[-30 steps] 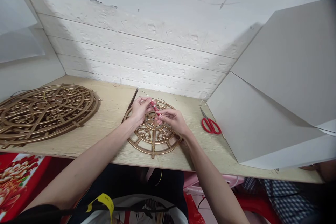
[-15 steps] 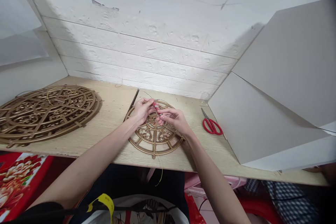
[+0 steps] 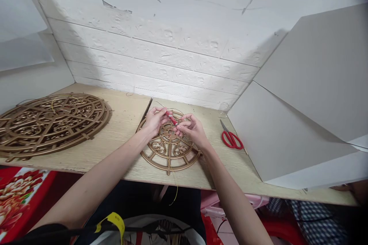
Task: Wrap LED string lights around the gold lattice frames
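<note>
A slim red rod with silvery bands [image 3: 172, 118] is held aslant between my two hands, above the middle of a round gold openwork panel [image 3: 169, 166]. My left hand [image 3: 155, 119] pinches its upper left end, and a thin dark wire [image 3: 161, 104] sticks out beyond those fingers. At the lower right end, the thumb and fingertips of my right hand [image 3: 193, 129] are closed on the same rod. A thin yellow thread [image 3: 176, 189] runs down over the panel's front and hangs past the table edge. The exact kind of rod is too small to make out.
Several similar gold panels [image 3: 94, 129] are stacked on the left of the wooden table [image 3: 123, 103]. Red-handled scissors [image 3: 231, 139] lie to the right, near white boards [image 3: 287, 138]. A white brick-patterned wall [image 3: 155, 61] stands behind. A white bag [image 3: 143, 220] is below the table edge.
My right hand has slid slightly down and right along the rod, so more of its red length shows between my hands. The left hand keeps its pinch, almost in place.
</note>
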`<act>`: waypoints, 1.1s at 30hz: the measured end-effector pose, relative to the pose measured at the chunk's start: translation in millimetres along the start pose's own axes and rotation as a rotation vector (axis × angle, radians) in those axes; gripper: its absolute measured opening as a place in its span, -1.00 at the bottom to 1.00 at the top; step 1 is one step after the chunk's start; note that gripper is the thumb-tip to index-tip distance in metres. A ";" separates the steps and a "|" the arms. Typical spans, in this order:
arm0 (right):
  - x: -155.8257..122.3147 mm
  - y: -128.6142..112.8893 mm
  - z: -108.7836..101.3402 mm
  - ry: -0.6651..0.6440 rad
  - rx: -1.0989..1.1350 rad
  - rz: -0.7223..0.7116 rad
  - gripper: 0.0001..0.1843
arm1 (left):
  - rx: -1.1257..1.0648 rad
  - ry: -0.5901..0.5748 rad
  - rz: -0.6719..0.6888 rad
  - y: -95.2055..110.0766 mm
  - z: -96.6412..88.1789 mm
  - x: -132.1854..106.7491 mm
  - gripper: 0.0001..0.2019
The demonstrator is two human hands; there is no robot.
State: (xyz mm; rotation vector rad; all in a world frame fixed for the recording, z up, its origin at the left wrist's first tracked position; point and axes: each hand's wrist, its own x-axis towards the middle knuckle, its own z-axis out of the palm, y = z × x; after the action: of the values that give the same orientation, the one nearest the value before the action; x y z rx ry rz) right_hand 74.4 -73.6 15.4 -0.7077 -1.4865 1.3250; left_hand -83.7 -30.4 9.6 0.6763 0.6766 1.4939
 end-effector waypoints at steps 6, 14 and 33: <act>0.0 -0.8 -1.9 0.010 -0.003 0.015 -0.71 | -0.059 0.049 -0.028 -1.9 -9.0 7.8 -0.80; 0.5 -3.2 -2.4 -0.005 0.084 0.015 -0.76 | -0.061 0.074 -0.025 -0.4 -11.6 9.5 -0.82; 2.3 2.7 -1.2 0.045 0.084 0.052 -0.74 | -0.028 0.078 -0.003 -3.1 -11.7 8.8 -0.79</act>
State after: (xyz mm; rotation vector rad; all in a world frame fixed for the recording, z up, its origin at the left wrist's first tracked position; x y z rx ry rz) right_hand 74.3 -70.4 13.4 -0.7214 -1.3769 1.3941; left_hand -90.8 -21.7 -0.2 0.5974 0.7148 1.5304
